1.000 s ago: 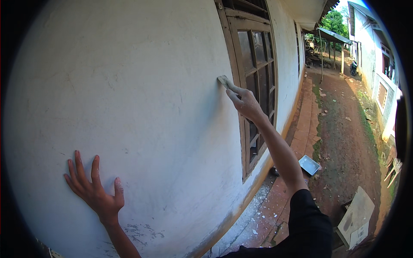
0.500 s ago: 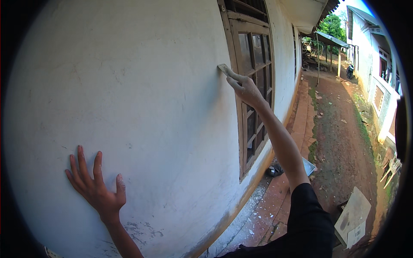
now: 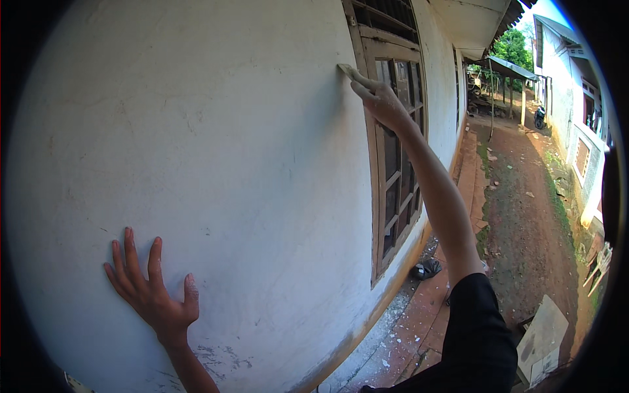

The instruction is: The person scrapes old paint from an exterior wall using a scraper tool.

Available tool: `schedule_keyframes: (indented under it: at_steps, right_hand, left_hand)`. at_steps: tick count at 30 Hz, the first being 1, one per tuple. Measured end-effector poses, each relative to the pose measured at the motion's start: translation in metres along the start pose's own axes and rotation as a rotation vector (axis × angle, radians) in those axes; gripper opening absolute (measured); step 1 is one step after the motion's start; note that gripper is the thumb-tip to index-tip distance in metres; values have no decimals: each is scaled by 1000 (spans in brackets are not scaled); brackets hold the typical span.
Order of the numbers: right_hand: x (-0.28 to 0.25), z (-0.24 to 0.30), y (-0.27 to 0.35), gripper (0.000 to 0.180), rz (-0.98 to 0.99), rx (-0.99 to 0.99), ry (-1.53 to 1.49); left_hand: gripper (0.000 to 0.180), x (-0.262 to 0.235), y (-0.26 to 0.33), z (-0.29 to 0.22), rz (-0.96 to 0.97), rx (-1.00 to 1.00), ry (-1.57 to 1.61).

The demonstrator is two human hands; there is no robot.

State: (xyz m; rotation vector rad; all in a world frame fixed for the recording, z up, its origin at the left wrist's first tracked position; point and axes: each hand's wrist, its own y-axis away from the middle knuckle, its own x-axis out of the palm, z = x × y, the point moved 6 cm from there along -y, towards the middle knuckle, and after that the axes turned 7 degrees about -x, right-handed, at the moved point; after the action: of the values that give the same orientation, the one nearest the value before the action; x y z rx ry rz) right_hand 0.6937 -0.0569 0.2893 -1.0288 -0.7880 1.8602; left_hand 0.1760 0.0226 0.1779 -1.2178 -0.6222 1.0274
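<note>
A white painted wall (image 3: pixel 249 177) fills the left and middle of the view, with fine cracks and dark scuffs low down. My left hand (image 3: pixel 152 295) lies against it at lower left, fingers spread and holding nothing. High up beside the window, my right hand (image 3: pixel 380 101) grips a scraper (image 3: pixel 346 69) whose flat blade meets the wall. Much of its handle is hidden in my fingers. Pale dust coats the right hand and the left thumb. Just right of the scraper stands a brown wooden window (image 3: pixel 391 157) with several glass panes.
Pale flakes litter the tiled ledge (image 3: pixel 419 327) along the wall's foot, where a black bag (image 3: pixel 427 268) lies. A flat board (image 3: pixel 542 340) leans at lower right. Beyond run a dirt path (image 3: pixel 524 216), a parked motorbike (image 3: pixel 539 117) and another white building (image 3: pixel 563 98).
My right hand has moved the scraper upward along the wall beside the window frame. The left hand stays spread on the wall. The whole view has shifted slightly.
</note>
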Motion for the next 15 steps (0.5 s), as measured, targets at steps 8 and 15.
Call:
schedule_keyframes:
  at_steps: [8, 15]
  right_hand:
    - [34, -29, 98, 50, -38, -10, -49]
    - [-29, 41, -49, 51, -81, -102, -40]
  left_hand:
    - [63, 0, -4, -6, -19, 12, 23]
    - [63, -1, -4, -7, -12, -2, 22]
